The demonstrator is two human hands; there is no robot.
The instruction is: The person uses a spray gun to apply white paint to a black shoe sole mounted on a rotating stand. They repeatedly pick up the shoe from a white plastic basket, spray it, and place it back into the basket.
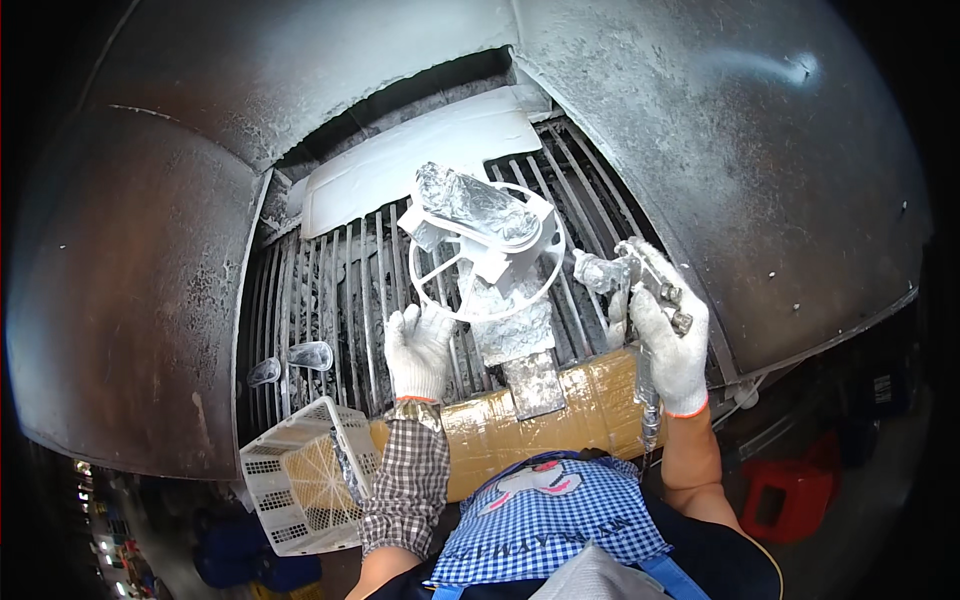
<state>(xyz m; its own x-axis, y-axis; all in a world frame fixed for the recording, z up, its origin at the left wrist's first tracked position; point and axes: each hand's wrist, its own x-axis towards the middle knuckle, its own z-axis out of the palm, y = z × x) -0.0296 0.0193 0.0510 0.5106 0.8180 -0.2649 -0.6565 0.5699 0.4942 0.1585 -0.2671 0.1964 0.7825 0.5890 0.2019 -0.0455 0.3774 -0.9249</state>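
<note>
My right hand (675, 345), in a white knitted glove, is closed around a spray gun (655, 275) with a foil-wrapped front. The gun points left, toward a white spoked wheel (560, 262) on a stand. On top of the wheel's supports rests an oblong piece (470, 205), covered in crinkled silver foil and edged in white. Its exact kind is not clear. My left hand (418, 350), also gloved, has its fingers curled at the wheel's near rim. Below the wheel, white-coated wrapping (515, 335) covers the stand.
Dark metal bars form a grate (350, 290) beneath, with small foil-covered oval pieces (311, 355) on it. A white sheet (400, 160) lies behind. Metal booth walls (800, 200) enclose both sides. Nearer stand a white plastic basket (290, 515) and a tape-covered brown ledge (600, 400).
</note>
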